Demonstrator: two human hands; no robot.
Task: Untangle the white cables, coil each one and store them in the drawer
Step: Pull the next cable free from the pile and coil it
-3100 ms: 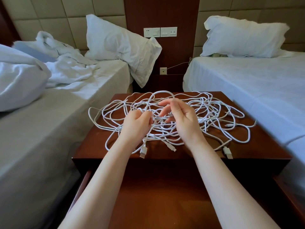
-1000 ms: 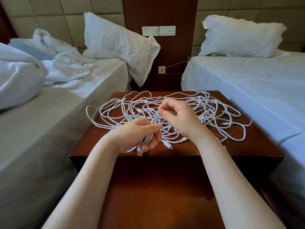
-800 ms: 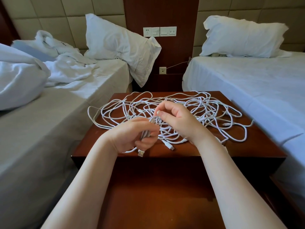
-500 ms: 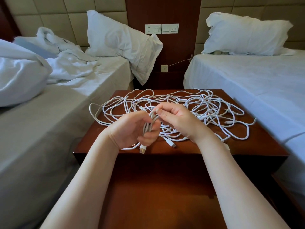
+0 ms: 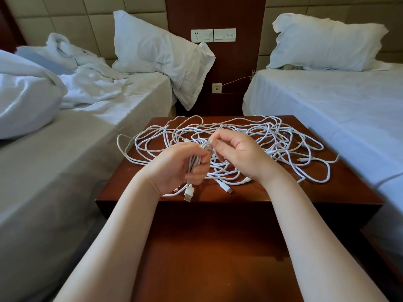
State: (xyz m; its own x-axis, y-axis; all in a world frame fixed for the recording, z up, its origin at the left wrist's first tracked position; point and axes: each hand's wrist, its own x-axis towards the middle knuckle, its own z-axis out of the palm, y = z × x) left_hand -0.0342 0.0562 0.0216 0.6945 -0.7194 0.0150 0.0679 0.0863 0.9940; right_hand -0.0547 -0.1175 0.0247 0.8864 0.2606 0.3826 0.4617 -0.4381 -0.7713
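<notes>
I judge this is the coiling of one cable. My left hand [image 5: 174,168] grips a small bundle of loops [image 5: 194,162], its USB plug [image 5: 188,194] dangling at the desk's [image 5: 327,192] near edge. My right hand [image 5: 237,153] pinches the strand [image 5: 208,145] at the bundle's top. The other white cables [image 5: 272,136] lie tangled across the desk. Next, I'd draw slack free without tightening knots.

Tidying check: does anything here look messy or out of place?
Yes. The white cables sprawl tangled across the nightstand, one loop overhanging its left edge; the left bed's pillow sags off the corner of its mattress.
</notes>
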